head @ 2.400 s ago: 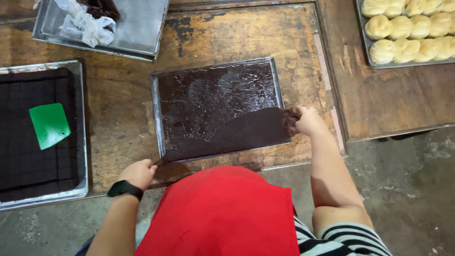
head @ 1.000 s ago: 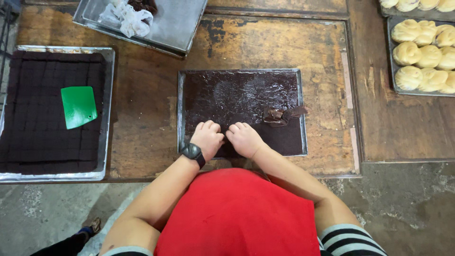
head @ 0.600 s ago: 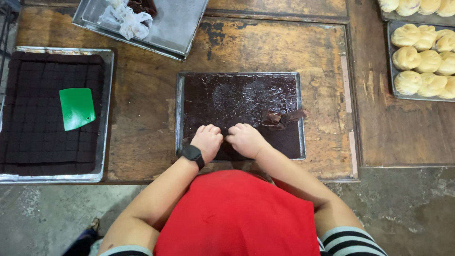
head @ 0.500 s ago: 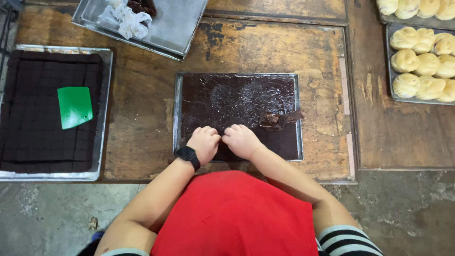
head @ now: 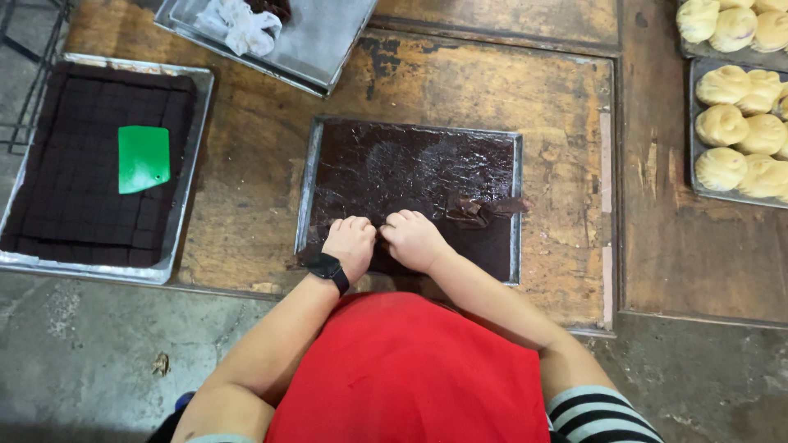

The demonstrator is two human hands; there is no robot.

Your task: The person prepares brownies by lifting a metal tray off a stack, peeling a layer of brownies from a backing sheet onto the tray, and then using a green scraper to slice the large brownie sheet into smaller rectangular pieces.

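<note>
Under both hands [head: 382, 242], dark slab [head: 410, 172].

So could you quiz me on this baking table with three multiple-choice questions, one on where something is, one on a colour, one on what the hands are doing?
1. Where does the scraper lie?
A. on the left tray of cut dark squares
B. on the bread rolls
C. on the floor

2. What colour is the scraper?
A. red
B. green
C. white

3. How are the two hands placed?
A. both raised off the table
B. one on each side tray
C. side by side on the dark sheet in the middle tray

Answers:
1 A: the scraper rests on the left tray.
2 B: it is plainly green.
3 C: the left hand and right hand press together on the dark sheet in the middle tray.
</note>
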